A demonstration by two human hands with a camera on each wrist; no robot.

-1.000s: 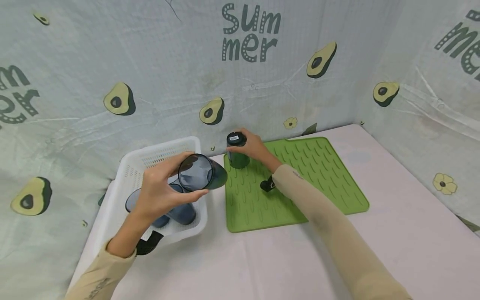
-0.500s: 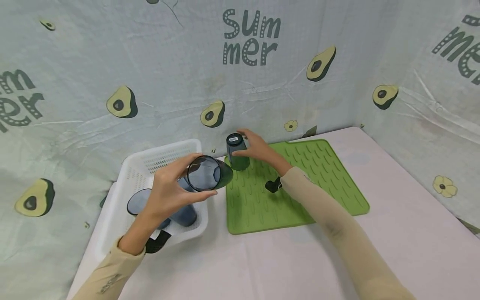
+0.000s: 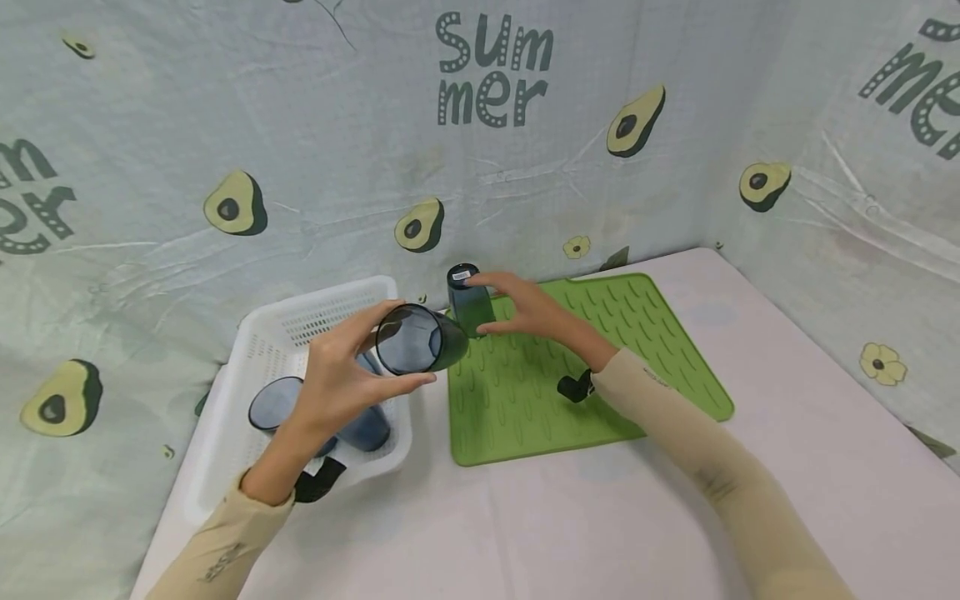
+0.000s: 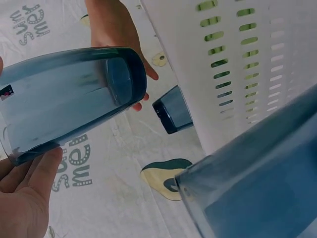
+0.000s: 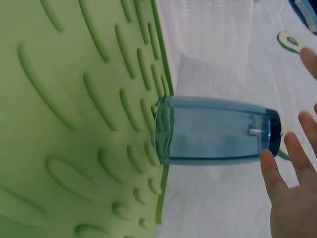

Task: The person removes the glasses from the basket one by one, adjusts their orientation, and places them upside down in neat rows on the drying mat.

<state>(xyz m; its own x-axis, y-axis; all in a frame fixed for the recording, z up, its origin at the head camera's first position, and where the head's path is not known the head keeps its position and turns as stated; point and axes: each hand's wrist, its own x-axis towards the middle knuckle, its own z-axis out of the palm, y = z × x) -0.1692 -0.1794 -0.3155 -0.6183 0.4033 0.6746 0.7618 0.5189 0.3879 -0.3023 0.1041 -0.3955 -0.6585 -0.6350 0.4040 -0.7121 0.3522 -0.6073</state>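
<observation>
My left hand [image 3: 330,379] grips a blue-tinted drinking glass [image 3: 450,343] in the air between the basket and the mat, its mouth tilted towards the head camera. In the left wrist view, fingers and thumb lie on either side of this glass [image 4: 69,91]. A second such glass [image 3: 465,307] stands upside down on the back left corner of the green ribbed mat [image 3: 525,417], with a small label on its base. Beside it is my right hand [image 3: 534,310]. In the right wrist view its fingers [image 5: 294,148] spread loosely near the glass base; contact is hard to tell.
A white perforated basket [image 3: 251,354] stands left of the mat. Inside lie more blue glasses, one [image 3: 276,402] partly hidden by my left arm and another [image 3: 365,429] on its side. A pale cloth printed with avocados [image 3: 420,225] hangs behind the table.
My right hand has loosened from the upside-down glass and drawn off to the right; the glass stays on the mat. My left hand has carried its glass slightly rightwards.
</observation>
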